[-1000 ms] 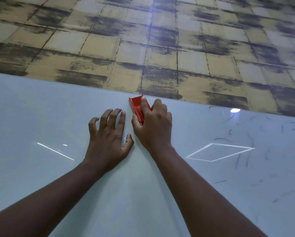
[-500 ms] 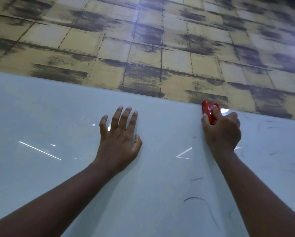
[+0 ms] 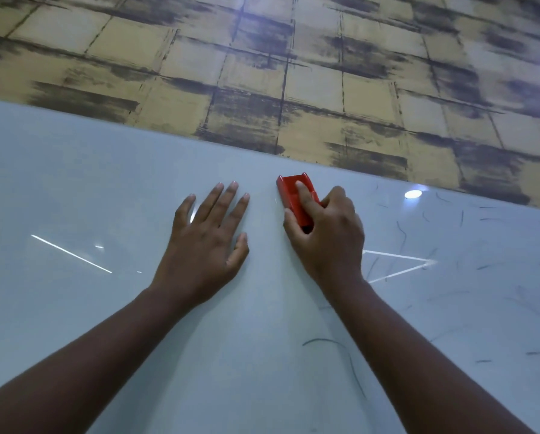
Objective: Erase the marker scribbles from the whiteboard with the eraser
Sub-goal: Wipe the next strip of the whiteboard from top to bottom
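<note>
head view: the whiteboard (image 3: 74, 183) fills the lower field below a tiled yellow-and-grey wall (image 3: 262, 73). my left hand (image 3: 204, 242) lies flat on the board, fingers straight and spread. my right hand (image 3: 326, 238) grips the red eraser (image 3: 295, 195) near the board's top edge, forefinger along its back. dark marker scribbles (image 3: 401, 234) remain to the right and below.

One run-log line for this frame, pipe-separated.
phase: erasing | right hand: grips red eraser on whiteboard | left hand: flat on board | scribbles: remain at right
</note>
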`<action>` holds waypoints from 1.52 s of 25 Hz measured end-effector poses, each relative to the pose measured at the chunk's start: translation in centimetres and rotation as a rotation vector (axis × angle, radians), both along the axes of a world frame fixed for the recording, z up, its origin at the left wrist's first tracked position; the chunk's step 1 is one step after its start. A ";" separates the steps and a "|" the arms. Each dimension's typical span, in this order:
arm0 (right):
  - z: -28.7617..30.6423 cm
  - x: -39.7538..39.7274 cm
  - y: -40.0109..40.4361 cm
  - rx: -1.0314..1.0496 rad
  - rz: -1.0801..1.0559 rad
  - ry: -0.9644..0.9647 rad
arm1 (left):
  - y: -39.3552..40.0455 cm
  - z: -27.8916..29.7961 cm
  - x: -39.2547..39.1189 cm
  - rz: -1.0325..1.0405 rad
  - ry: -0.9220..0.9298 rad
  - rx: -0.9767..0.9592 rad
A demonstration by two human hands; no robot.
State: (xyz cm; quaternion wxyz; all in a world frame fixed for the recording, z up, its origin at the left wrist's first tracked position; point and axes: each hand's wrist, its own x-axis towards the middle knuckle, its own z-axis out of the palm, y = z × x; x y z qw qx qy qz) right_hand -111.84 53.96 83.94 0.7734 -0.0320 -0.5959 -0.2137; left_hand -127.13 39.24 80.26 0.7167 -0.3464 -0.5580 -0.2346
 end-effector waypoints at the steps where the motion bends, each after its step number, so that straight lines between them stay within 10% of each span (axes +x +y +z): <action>1: 0.6 0.8 0.9 0.005 -0.035 -0.006 | -0.1 -0.1 0.0 -0.006 0.001 -0.003; 10: 3.2 7.6 8.6 -0.462 0.029 0.231 | -0.1 -0.8 -0.2 -0.001 0.001 0.016; 22: -8.2 0.2 -1.1 -0.063 -0.024 -0.071 | -0.8 -2.8 -0.1 -0.053 -0.028 -0.052; 30: -9.4 7.3 6.3 -0.615 0.069 0.257 | -0.9 -7.6 -0.1 -0.078 -0.044 -0.023; 38: -14.9 3.4 1.8 -0.346 0.084 0.072 | -0.1 -9.1 1.2 -0.067 -0.114 0.007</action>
